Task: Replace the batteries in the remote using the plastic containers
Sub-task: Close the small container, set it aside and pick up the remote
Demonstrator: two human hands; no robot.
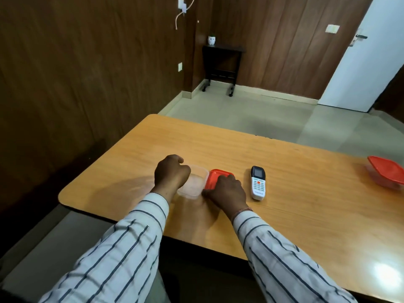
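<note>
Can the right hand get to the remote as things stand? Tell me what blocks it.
Probably yes. The right hand rests on the red lid, and the remote lies face up just beside it on the table, with nothing between them.

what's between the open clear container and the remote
The red lid, flat on the table under the right hand, lies between the clear container and remote, head view.

The table [284,193] lies bare beyond and right of the remote [258,182], as far as the lidded container [385,176] at the right edge. Close in it is crowded: open tub [196,182], red lid [215,178] and remote sit side by side, gaps seemingly narrow.
</note>
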